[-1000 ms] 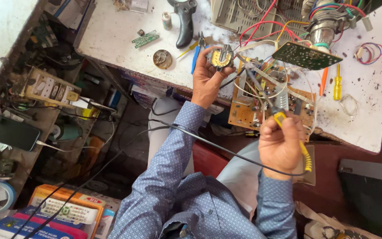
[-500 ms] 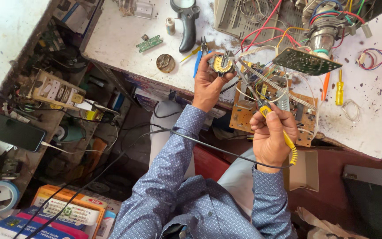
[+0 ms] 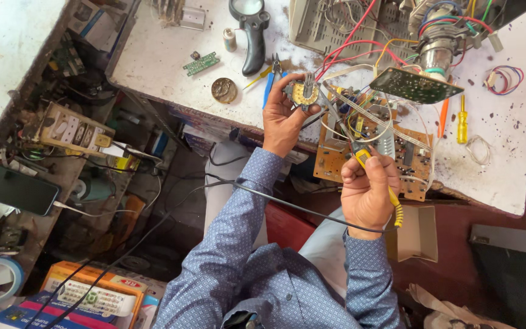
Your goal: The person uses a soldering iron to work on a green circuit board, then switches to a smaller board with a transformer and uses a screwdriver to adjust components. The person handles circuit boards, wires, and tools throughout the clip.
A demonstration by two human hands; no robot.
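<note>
Fingers of the left hand point(image 3: 284, 119) pinch a small round component with yellow windings point(image 3: 302, 92), held over the white speckled worktable's point(image 3: 159, 61) near edge. At four o'clock from it, the right hand point(image 3: 368, 190) is closed around a yellow-handled soldering iron point(image 3: 377, 176), its tip pointing up toward the component, above a brown circuit board point(image 3: 418, 161)

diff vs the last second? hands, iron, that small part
The right hand brought the yellow-handled soldering iron up, so its tip now reaches toward the small round component held in the left hand. Nothing was picked up or let go. The brown circuit board and the white bench stayed as they were.
</note>
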